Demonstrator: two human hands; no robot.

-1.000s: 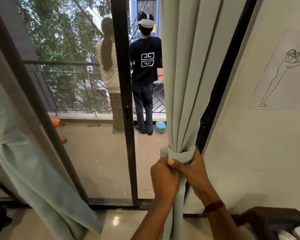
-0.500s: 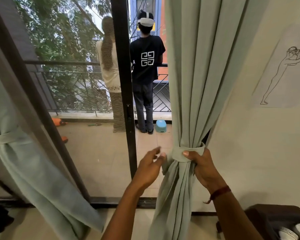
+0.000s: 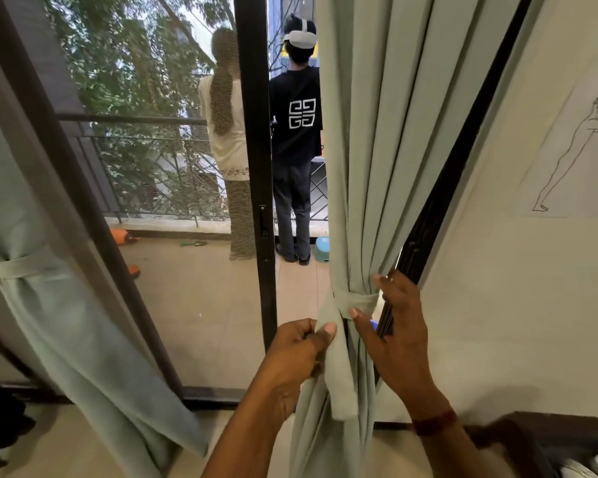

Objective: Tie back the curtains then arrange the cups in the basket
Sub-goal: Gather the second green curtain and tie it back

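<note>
The only vessel I can make out is a small blue tub [image 3: 322, 249] on the balcony floor, partly hidden by the curtain edge; I cannot see inside it. On my feed the left hand [image 3: 297, 350] has its grip clenched on the loose tail [image 3: 342, 391] of the tie-back, pinching the cloth between thumb and curled fingers just below the knot. The right hand [image 3: 394, 326] has a released grip: the fingers are spread and nearly straight along the curtain's right edge, and the thumb touches the fabric just under the tie-back band [image 3: 358, 300]. A dark red wristband [image 3: 434, 422] sits on that wrist. The band runs around the right curtain [image 3: 370, 150], gathering its pale green folds near the door frame. The left curtain [image 3: 49, 322] hangs at the far left, already cinched by its own band [image 3: 18, 267]. Between them stands the dark upright of the sliding door [image 3: 254, 167], and through the opening I see two people [image 3: 296, 132] on the balcony with their backs to me, beside a railing [image 3: 135, 120] and trees. To the right, a line drawing [image 3: 573, 150] hangs on the cream wall. A dark piece of furniture [image 3: 549, 439] fills the lower right corner above the glossy floor [image 3: 66, 443].
</note>
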